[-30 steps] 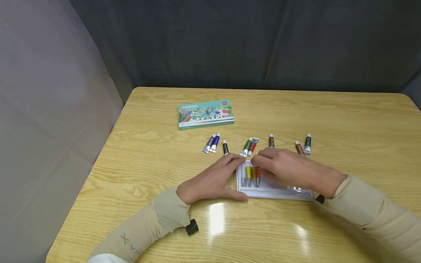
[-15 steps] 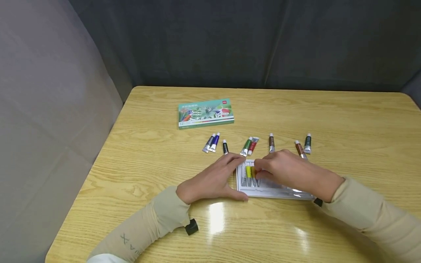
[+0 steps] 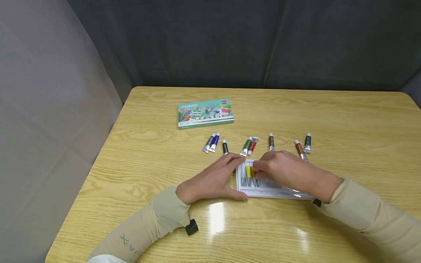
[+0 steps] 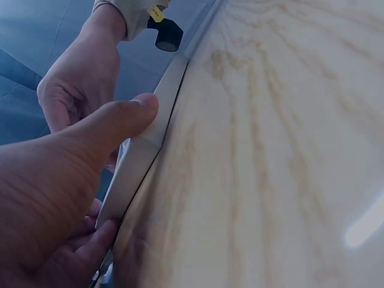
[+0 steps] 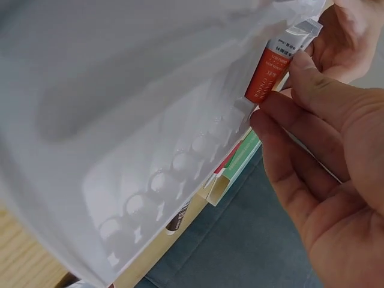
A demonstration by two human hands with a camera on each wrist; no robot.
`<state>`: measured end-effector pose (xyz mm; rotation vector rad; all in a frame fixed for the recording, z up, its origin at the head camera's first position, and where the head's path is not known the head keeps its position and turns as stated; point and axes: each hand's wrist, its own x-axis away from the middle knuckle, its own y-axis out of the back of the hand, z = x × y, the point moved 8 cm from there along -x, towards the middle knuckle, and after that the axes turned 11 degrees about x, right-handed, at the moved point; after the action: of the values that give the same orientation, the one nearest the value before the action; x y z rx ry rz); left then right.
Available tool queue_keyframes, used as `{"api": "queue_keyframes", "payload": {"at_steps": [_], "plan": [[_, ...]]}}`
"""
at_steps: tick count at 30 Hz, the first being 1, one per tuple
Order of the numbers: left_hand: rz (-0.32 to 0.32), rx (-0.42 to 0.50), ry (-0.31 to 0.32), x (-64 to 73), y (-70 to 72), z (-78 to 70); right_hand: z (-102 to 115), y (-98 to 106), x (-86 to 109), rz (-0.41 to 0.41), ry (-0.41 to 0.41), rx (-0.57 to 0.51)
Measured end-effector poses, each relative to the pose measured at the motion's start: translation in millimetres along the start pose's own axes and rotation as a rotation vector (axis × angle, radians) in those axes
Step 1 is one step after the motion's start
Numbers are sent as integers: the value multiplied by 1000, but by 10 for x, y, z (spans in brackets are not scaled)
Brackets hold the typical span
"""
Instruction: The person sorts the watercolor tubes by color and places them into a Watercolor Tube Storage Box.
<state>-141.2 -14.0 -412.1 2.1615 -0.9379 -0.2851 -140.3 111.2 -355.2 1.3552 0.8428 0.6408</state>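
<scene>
The right hand (image 3: pixel 287 170) pinches the orange tube (image 5: pixel 267 75), its length toward the counter's (image 3: pixel 355 117) far edge; the left hand (image 3: pixel 213 179) grips the tray (image 3: pixel 268 193).

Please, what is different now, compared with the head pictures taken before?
The right hand has shifted slightly toward the person; its fingers now cover most of the orange tube, which showed beside them earlier. More of the brown tube behind that hand is visible. Whether any grip is new, I cannot tell. The left hand stays at the left end of the white tray; the box lies as before.
</scene>
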Motion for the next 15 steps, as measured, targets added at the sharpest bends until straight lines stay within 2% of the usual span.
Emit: {"api": "queue_keyframes", "payload": {"at_steps": [6, 15], "plan": [[-2, -6, -2, 1, 0, -1, -8, 11, 8, -23, 23, 29], [-5, -10, 0, 1, 3, -3, -2, 0, 24, -6, 85, 112]]}}
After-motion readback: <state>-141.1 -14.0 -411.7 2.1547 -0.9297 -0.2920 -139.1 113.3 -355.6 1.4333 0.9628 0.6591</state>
